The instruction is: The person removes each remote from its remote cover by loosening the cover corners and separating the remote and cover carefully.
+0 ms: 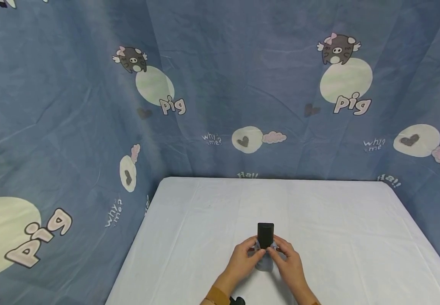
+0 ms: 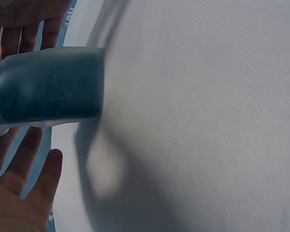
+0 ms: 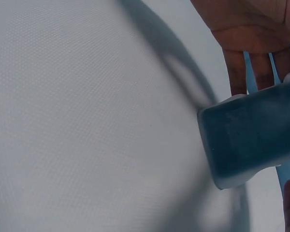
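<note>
A small grey stand with a black rectangular panel on top is upright between both hands in the head view. My left hand pinches its left side, thumb near the panel's lower edge. From the right, my right hand pinches the opposite side, its thumb close to the left one. In the left wrist view the grey stand shows as a smooth, rounded block with fingers on both sides. The right wrist view shows that same stand partly cut off by the frame. The fingertips' exact contact is hidden.
A table with a white cover spreads around the hands. Behind it and to the sides hangs a blue curtain printed with pigs and words. A small black object shows beside the left sleeve at the bottom edge.
</note>
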Demonstrator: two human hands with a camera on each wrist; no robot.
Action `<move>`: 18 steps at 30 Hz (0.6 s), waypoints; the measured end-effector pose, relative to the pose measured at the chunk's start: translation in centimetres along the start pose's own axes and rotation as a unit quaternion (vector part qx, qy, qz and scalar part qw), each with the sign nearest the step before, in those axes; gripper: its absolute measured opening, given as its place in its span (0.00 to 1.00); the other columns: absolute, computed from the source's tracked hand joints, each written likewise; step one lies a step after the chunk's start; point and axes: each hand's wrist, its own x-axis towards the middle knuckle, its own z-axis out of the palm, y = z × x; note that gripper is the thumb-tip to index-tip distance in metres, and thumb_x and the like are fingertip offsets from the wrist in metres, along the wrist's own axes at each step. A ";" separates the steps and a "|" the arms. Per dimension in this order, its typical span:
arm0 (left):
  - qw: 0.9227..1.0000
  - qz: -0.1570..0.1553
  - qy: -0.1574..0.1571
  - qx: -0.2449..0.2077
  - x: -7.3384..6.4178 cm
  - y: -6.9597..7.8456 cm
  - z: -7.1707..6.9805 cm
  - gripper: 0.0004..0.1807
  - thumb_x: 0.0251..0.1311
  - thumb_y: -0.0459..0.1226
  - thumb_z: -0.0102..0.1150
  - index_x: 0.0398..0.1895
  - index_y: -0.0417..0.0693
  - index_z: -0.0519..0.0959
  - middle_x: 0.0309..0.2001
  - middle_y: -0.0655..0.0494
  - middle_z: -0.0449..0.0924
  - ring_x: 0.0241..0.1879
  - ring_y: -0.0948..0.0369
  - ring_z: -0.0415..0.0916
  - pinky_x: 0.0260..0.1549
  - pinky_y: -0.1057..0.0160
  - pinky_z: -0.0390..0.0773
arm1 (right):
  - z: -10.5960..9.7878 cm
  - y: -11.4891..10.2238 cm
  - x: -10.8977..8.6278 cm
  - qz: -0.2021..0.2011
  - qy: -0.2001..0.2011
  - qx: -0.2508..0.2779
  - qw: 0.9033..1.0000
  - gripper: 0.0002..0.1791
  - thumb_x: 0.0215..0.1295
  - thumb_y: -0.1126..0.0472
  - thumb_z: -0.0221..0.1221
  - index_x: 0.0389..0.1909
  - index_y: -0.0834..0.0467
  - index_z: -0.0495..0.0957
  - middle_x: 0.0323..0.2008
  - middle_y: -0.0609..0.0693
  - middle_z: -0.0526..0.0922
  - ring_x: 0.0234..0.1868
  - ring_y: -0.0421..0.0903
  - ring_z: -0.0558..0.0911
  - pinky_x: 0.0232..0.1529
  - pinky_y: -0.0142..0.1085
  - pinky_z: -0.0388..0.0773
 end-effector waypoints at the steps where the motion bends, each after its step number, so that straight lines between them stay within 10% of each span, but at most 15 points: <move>1: 1.000 0.000 -0.001 0.002 0.0 0.0 0.0 0.16 0.66 0.41 0.63 0.56 0.51 0.82 0.60 0.50 0.81 0.60 0.55 0.79 0.52 0.63 0.82 | 0.0 0.0 -0.1 0.001 0.000 0.001 1.000 0.19 0.60 0.62 0.69 0.53 0.56 0.84 0.56 0.51 0.85 0.53 0.23 0.74 0.49 0.28 0.79; 18: 0.999 0.004 0.017 0.028 -0.2 -0.3 0.3 0.13 0.65 0.43 0.64 0.50 0.52 0.84 0.54 0.52 0.86 0.55 0.56 0.83 0.53 0.60 0.82 | 0.4 0.1 -0.5 0.019 0.013 0.010 1.000 0.17 0.60 0.61 0.69 0.52 0.53 0.85 0.54 0.50 0.86 0.51 0.27 0.75 0.49 0.27 0.77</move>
